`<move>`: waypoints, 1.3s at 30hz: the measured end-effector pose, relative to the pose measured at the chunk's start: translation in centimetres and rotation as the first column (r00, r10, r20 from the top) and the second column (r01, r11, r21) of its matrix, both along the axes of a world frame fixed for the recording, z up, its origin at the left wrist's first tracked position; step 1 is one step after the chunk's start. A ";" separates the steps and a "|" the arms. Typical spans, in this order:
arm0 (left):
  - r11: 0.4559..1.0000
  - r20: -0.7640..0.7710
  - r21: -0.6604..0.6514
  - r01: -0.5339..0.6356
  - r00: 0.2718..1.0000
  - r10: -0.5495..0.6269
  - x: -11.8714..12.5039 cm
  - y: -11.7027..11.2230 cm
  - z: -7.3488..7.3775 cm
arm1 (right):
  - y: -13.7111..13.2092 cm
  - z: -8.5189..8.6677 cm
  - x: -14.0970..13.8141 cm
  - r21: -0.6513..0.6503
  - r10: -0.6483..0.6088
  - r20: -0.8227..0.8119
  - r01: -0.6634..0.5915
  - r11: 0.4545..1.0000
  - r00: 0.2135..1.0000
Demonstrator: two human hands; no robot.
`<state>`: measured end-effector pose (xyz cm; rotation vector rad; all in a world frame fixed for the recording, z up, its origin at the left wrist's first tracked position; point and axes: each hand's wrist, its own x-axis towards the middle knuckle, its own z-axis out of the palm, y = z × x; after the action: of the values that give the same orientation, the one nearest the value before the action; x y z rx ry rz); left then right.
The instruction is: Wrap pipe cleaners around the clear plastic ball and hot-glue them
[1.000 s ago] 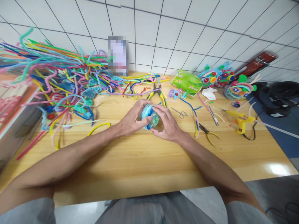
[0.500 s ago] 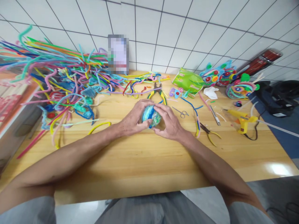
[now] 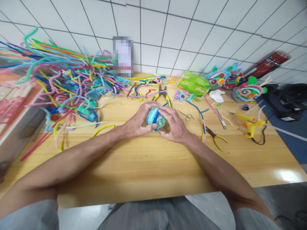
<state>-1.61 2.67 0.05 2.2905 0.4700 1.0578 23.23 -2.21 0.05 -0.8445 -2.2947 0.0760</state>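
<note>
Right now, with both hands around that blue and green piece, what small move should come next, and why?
Perhaps a gentle press with the thumb of the left hand, while the right hand steadies the other side. Both hands cup the round piece, that thumb lies at the lower edge of its blue banding, and neither hand holds a tool.

the table is being lit brightly, apparently from above, and a white glare is being thrown back near its front right corner. soft shadows are being cast on it by both forearms. the tiled wall is being slanted and stretched toward the edges by the wide lens, and the box at far left is being smeared. an upright panel is being masked by coarse pixels, and fine detail on the blue rounded piece is being softened
</note>
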 end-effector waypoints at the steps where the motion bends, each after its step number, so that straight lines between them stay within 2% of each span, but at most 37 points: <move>1: 0.999 -0.013 -0.039 -0.028 1.000 0.028 0.0 -0.1 0.2 | 0.0 0.0 -0.1 -0.002 0.006 0.004 -0.006 1.000 1.000; 4: 0.980 -0.092 -0.166 -0.109 0.991 0.094 -0.2 -0.3 1.0 | -0.1 -0.1 -0.3 -0.010 0.025 0.024 -0.025 1.000 0.999; 7: 0.959 -0.149 -0.266 -0.103 0.987 0.064 -0.4 -0.2 1.5 | -0.1 -0.1 -0.4 0.007 0.044 0.013 -0.044 0.999 0.999; 9: 0.954 -0.139 -0.286 -0.093 0.989 0.055 -0.4 -0.2 1.6 | 0.0 0.0 -0.3 0.011 0.042 0.003 -0.042 0.999 0.999; 15: 0.991 -0.051 -0.099 -0.094 0.995 0.089 0.3 -0.5 1.0 | 0.2 0.2 0.3 0.029 -0.022 0.005 0.022 0.999 1.000; 18: 0.993 -0.042 -0.048 -0.107 0.994 0.105 0.5 -0.7 0.6 | 0.3 0.0 0.6 0.017 -0.028 0.009 0.027 0.999 1.000; 25: 0.994 -0.046 -0.022 -0.104 0.994 0.103 0.5 -0.8 0.4 | 0.2 -0.2 0.8 0.008 -0.052 0.029 0.051 0.999 0.998; 34: 0.995 -0.030 0.004 -0.095 0.995 0.095 0.6 -0.8 0.1 | 0.2 0.2 0.6 0.053 0.007 0.007 -0.008 0.999 1.000; 39: 0.995 -0.026 0.000 -0.099 0.995 0.099 0.6 -0.8 0.1 | 0.0 0.0 0.7 0.061 -0.038 0.026 0.037 0.997 0.999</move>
<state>-1.03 1.83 0.13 2.3029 0.5997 1.0752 23.91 -2.22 0.09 -0.8616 -2.2932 -0.0218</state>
